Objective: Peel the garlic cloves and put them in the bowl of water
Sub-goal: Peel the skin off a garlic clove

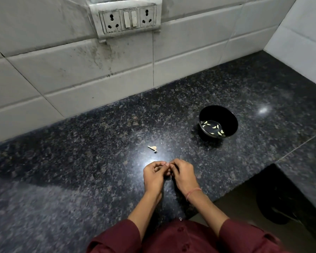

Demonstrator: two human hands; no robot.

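Observation:
My left hand (153, 175) and my right hand (182, 173) meet fingertip to fingertip just above the dark granite counter (80, 161). Between them they pinch a small garlic clove (167, 164), mostly hidden by the fingers. A black bowl (226, 117) stands to the far right of the hands, with water and several peeled cloves (213, 127) floating in it. A loose piece of garlic or peel (153, 147) lies on the counter just beyond my left hand.
A tiled wall with a socket and switch plate (129, 19) rises behind the counter. The counter's edge steps down at the lower right, where a dark object (274, 203) lies on the floor. A tiny scrap (180, 218) sits near my shirt.

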